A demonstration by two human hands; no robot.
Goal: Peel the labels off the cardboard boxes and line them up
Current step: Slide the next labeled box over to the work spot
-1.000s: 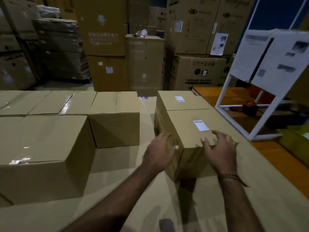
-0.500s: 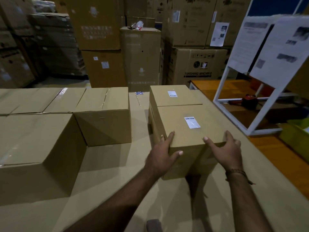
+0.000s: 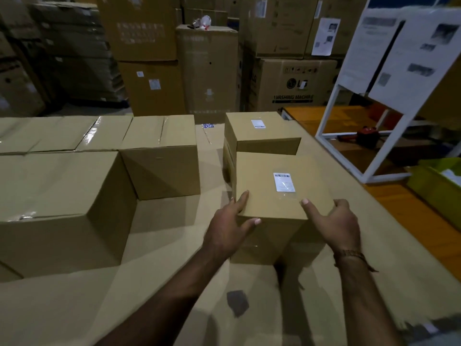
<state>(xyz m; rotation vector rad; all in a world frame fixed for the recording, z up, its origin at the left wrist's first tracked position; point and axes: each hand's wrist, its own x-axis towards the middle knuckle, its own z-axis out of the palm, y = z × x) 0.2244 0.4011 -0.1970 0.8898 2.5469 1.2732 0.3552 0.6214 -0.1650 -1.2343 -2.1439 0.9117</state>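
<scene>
Left hand & right hand gripped the near brown cardboard box at its front corners, thumbs on top; white barcode label still stuck on. It sat on the flat cardboard-covered table, just in front of a second labelled brown box. Bigger taped boxes lay left w/ a gap between; white frame stand right. Vs 0.5 s ago: box pulled nearer.

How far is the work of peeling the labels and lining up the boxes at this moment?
Done: several plain brown cardboard boxes stand in rows on the left, no labels visible on them. In hand: the left hand and the right hand grip the near small brown cardboard box, its white label still on. Left: peel that label and the white label on the far small box.
</scene>
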